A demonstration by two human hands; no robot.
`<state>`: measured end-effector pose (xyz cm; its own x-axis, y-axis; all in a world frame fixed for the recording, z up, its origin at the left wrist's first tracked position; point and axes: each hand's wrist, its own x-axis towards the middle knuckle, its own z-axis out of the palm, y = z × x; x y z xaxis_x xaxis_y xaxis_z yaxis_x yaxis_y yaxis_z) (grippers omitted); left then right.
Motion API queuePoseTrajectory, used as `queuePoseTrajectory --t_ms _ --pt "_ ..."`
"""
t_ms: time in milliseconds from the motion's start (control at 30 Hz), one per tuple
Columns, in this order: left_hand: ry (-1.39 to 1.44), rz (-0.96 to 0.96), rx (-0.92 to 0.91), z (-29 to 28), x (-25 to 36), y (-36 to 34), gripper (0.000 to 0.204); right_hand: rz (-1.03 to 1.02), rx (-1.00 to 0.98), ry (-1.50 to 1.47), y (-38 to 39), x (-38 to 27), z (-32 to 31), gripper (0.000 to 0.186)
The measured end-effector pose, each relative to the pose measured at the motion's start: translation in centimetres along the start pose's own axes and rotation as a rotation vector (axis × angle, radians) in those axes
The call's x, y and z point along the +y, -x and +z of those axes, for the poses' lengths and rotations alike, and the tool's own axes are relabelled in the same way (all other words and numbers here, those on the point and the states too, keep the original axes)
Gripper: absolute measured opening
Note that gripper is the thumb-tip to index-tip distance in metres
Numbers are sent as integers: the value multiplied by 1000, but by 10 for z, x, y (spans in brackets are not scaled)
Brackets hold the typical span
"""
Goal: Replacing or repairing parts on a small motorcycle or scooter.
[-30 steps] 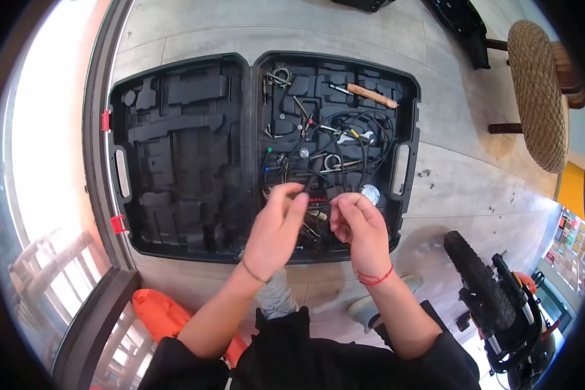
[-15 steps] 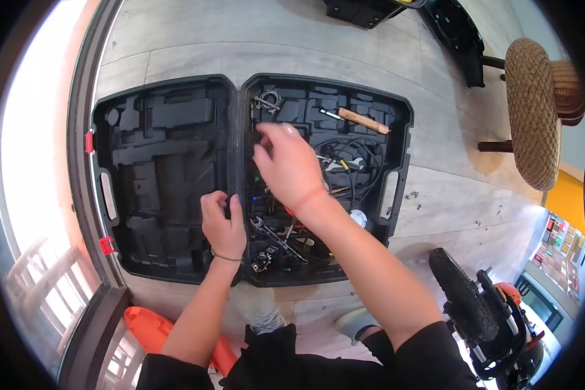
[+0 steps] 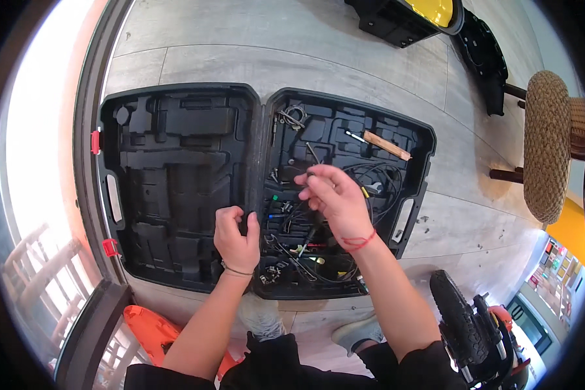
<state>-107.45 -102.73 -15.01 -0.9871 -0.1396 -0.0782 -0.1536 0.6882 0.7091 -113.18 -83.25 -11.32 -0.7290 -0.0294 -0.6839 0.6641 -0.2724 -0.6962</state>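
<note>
A black plastic tool case (image 3: 175,198) lies unfolded on the floor, its right half holding loose tools and hardware. Over that half, my right hand (image 3: 338,205) is raised with thumb and fingertips pinched together; a small dark bit shows there, too small to name. My left hand (image 3: 236,237) rests by the hinge, fingers curled and thumb apart, holding nothing visible. Around the right hand lie a wooden handle (image 3: 387,145), a ring of metal parts (image 3: 293,116), black cables (image 3: 391,174) and an open-ended wrench (image 3: 374,188), partly hidden. Small metal pieces (image 3: 272,273) sit at the near end.
A window frame (image 3: 88,136) runs along the left. An orange shell-like piece (image 3: 151,331) lies near my left forearm. At right are a woven stool (image 3: 543,149) and a black tyre (image 3: 458,315). Black and yellow parts (image 3: 396,23) stand at the far side.
My right hand has drawn back from the upper part of the case's right half, toward me and rightward, its fingertips now pinched. My left hand stays by the hinge. The whole view has shifted slightly.
</note>
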Motion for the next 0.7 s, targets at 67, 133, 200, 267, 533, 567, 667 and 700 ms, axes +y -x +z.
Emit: queuePoseTrajectory --t_ms 67,133,200,267,533,567,667,700 --pt "-8 -6 -3 -1 -1 0 20 114 -46 -416 15 -1 -2 23" --pt "-12 -8 -6 0 0 0 20 133 -100 -522 25 3 -5 26" --pt "-10 -1 3 0 0 0 20 154 -107 -570 32 5 -5 26" --pt "-14 -1 1 2 -1 0 19 148 -137 -577 37 7 -6 26" --pt "-10 -26 6 2 3 0 20 143 -180 -587 46 6 -2 24" --pt "-13 -24 12 2 3 0 20 117 -110 -473 45 5 -3 24" --pt "-12 -12 16 4 2 1 20 20 -12 -233 35 8 -3 22" --pt "-23 -10 14 3 1 1 20 -142 21 65 30 6 0 21"
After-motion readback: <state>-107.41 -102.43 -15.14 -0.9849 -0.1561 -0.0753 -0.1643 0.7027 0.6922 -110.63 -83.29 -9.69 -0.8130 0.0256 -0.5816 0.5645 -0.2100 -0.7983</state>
